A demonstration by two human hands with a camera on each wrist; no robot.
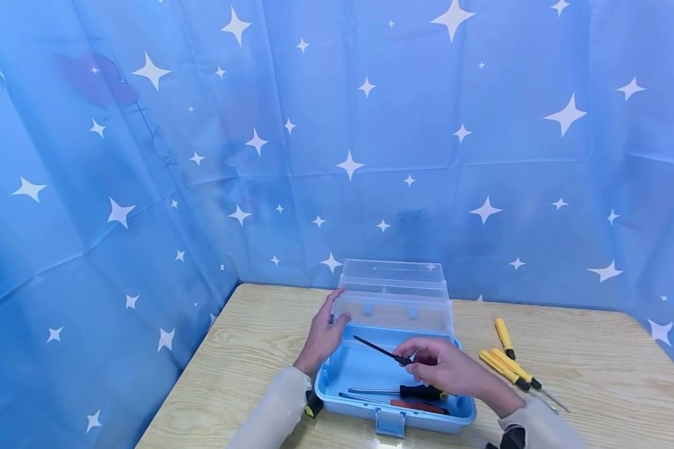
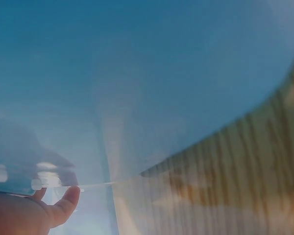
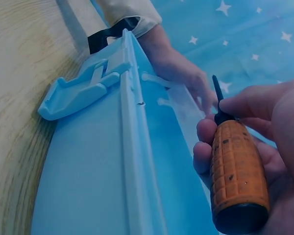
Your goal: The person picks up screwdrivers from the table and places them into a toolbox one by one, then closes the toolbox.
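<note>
My right hand (image 1: pixel 440 365) holds a screwdriver (image 3: pixel 237 169) over the blue toolbox (image 1: pixel 438 425). In the right wrist view its handle is orange and ribbed; in the head view its dark shaft points left. Against the left edge of the raised clear lid (image 1: pixel 393 315) is my left hand (image 1: pixel 321 337), thumb and index finger spread apart. Its other fingers are mostly hidden. Inside the box, along the front wall, lie a screwdriver with a black handle (image 1: pixel 418 392) and one with a red handle (image 1: pixel 415 406).
To the right of the box, three yellow-handled screwdrivers (image 1: pixel 503 337) lie on the wooden table (image 1: pixel 230 362). A front latch (image 1: pixel 390 423) hangs down from the box. Behind the table is a blue curtain (image 1: pixel 404 125) with white stars.
</note>
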